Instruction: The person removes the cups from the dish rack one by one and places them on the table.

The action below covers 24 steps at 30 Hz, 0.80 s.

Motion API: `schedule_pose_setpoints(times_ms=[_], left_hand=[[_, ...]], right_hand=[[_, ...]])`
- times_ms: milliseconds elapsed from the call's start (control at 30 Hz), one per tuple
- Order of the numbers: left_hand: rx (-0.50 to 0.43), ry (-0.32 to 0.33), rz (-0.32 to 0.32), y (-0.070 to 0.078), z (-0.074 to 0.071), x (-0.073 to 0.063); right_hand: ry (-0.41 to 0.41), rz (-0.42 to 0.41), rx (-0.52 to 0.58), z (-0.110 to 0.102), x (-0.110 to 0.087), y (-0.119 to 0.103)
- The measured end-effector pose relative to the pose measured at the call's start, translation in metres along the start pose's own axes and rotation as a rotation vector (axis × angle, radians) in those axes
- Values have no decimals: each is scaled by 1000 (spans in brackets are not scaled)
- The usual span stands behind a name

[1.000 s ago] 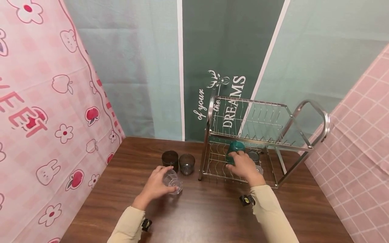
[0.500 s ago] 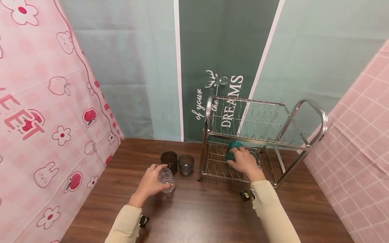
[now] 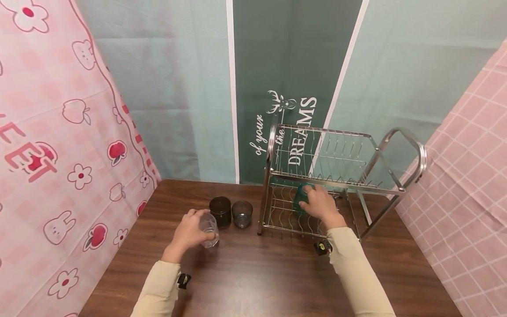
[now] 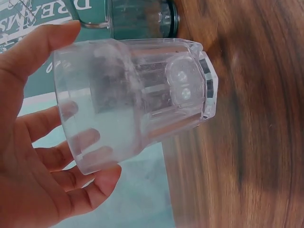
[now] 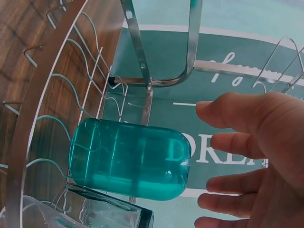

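Observation:
My left hand grips a clear, faceted glass near its rim, thumb on one side and fingers round the other. In the left wrist view, the base of this glass points toward the tabletop; whether it touches cannot be told. Right behind stand a dark brown glass and a smoky grey glass. At the rack's lower tier, my right hand is beside a teal cup. Its fingers are spread and apart from the cup in the right wrist view.
A two-tier metal dish rack stands at the back right. Its lower tier also bears a greyish glass and a clear item partly out of frame. Patterned cloths surround the wooden table.
My left hand has carried the clear glass leftward, away from the smoky grey glass. My right hand has shifted slightly about the teal cup, which stays on the lower tier.

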State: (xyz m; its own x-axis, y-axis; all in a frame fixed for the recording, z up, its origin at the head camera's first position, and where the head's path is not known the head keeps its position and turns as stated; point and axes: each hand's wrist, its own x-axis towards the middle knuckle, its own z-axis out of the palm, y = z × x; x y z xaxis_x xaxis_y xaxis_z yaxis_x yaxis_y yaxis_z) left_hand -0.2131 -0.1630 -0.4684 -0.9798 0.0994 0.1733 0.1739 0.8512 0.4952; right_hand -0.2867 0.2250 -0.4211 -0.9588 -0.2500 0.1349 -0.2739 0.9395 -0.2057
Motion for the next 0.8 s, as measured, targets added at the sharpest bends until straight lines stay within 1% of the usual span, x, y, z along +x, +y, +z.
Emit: schedule_pose_setpoints(times_ms=[200,400,533,633,800], left_hand=[[11,15,-33,-5,-2,6],[-3,41,-61,-11,-5,12],[-13,43,-83,-16,-5,15],[-25,41,-92,-19,-5,18],[-31,49,-89,-24,-4,22]], right_hand=[[-8,-11,-6,-1,5,3],[2,-29,-31,2,12,7],[-8,-52,-53,3,18,11],[-17,-61,-60,4,21,13],[-17,-51,-53,7,26,17]])
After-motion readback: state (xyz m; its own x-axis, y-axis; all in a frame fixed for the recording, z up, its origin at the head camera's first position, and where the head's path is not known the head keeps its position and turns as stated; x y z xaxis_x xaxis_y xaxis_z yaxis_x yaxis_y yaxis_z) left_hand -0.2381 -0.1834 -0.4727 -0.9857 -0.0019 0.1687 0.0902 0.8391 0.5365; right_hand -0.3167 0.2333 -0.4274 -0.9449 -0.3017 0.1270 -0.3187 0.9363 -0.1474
